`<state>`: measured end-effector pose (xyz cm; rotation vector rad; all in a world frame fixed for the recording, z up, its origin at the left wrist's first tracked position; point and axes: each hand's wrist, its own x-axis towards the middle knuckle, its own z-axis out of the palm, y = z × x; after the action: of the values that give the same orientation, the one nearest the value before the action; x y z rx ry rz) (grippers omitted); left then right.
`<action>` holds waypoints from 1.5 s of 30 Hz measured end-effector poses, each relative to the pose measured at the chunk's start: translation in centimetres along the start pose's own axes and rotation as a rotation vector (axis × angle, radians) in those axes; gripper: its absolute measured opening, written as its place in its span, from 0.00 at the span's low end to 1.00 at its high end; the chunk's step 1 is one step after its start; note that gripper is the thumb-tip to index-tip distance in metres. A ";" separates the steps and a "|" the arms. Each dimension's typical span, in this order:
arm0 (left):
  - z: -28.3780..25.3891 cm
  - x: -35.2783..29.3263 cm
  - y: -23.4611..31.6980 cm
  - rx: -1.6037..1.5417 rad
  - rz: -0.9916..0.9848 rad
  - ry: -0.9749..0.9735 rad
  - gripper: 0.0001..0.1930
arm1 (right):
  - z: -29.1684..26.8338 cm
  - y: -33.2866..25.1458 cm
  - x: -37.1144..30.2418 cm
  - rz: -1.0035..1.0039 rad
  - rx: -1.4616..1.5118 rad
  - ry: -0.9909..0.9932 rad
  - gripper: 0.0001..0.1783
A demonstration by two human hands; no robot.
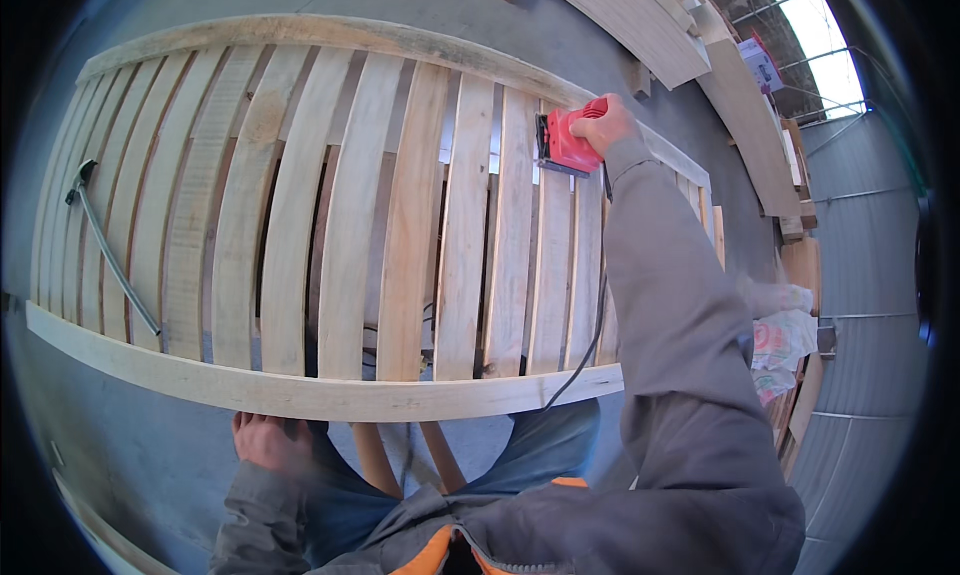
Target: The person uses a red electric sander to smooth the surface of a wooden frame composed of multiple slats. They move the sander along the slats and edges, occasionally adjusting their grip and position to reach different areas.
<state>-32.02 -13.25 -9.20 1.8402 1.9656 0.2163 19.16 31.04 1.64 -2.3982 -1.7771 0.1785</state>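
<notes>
My right hand (608,127) is wrapped round the body of a red power sander (572,147). The sander rests on the slats near the far rail (420,43) of a slatted wooden frame, its dark base toward the wood. From under my right arm a black cord (592,350) runs over the near rail (340,400). At that near rail, left of my body, my left hand (270,442) is closed on the edge, its fingertips hidden beneath the wood. Pale wooden slats (335,215) lie side by side between the two rails, with gaps between them.
A hammer (112,255) with a metal handle and black head lies across the slats at the left. Boards (640,20) are stacked at the far right, with a box (760,65) on them. White printed bags (785,340) sit by the grey wall (865,275).
</notes>
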 end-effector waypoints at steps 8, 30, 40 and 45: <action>1.0 -0.2 -1.2 -0.009 0.034 0.058 0.25 | -0.2 -1.1 2.7 0.020 0.028 -0.010 0.40; 0.8 1.2 0.6 0.028 0.136 0.030 0.20 | -0.7 -3.8 2.0 0.064 0.002 -0.101 0.45; -0.6 0.9 2.7 -0.022 0.055 0.046 0.17 | -0.6 -3.3 -3.3 0.032 -0.012 -0.097 0.44; -0.6 0.4 3.0 -0.042 0.006 -0.007 0.19 | -0.1 -1.8 -8.9 0.039 -0.002 0.053 0.39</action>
<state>-29.55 -12.42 -7.51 1.8179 1.9368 0.2509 14.94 23.00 2.14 -2.4167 -1.7102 0.1162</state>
